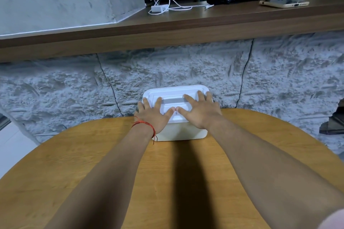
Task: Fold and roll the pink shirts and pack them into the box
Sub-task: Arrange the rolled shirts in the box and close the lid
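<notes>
At twelve o'clock on the desk, the box lid is being pressed shut by left hand and right hand, fingers flat, gripping nothing; even corner pressure is likely needed next.

The box before me is white, its lid crossed by a grey strip. The table shows honey-brown wood grain. A red thread circles my left wrist. The wall is mottled grey.
</notes>
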`<action>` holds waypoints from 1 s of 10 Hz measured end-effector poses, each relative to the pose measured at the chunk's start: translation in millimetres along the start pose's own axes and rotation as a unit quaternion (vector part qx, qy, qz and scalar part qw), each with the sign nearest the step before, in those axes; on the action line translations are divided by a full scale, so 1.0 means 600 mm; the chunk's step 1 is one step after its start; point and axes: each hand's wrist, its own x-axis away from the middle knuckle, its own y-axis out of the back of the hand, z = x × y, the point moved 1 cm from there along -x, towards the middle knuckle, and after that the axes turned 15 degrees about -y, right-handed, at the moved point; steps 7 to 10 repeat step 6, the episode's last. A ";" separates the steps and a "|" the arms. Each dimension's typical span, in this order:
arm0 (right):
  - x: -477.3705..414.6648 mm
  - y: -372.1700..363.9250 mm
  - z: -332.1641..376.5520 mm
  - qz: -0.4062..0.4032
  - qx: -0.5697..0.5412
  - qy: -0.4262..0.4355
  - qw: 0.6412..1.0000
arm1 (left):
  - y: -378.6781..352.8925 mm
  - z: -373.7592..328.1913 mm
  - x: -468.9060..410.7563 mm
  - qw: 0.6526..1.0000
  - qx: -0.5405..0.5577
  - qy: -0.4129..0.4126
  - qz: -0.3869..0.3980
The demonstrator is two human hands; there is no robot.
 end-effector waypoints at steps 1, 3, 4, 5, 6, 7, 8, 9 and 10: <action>-0.007 0.001 -0.005 0.005 0.001 0.007 1.000 | -0.004 -0.005 -0.006 1.000 -0.007 0.003 0.000; -0.020 0.005 -0.006 0.032 0.015 0.015 0.999 | -0.002 0.001 -0.026 0.999 -0.048 -0.002 0.016; -0.019 0.012 -0.003 0.054 0.022 0.015 0.998 | 0.004 0.002 -0.027 0.998 -0.059 -0.003 0.033; -0.017 0.039 0.000 0.086 0.020 0.017 0.996 | 0.030 -0.002 -0.029 0.997 -0.058 -0.010 0.041; -0.009 0.076 0.002 0.102 0.005 0.033 0.994 | 0.065 -0.008 -0.029 0.997 -0.075 -0.029 0.019; -0.009 0.076 0.002 0.102 0.005 0.033 0.994 | 0.065 -0.008 -0.029 0.997 -0.075 -0.029 0.019; -0.009 0.076 0.002 0.102 0.005 0.033 0.994 | 0.065 -0.008 -0.029 0.997 -0.075 -0.029 0.019; -0.009 0.076 0.002 0.102 0.005 0.033 0.994 | 0.065 -0.008 -0.029 0.997 -0.075 -0.029 0.019; -0.009 0.076 0.002 0.102 0.005 0.033 0.994 | 0.065 -0.008 -0.029 0.997 -0.075 -0.029 0.019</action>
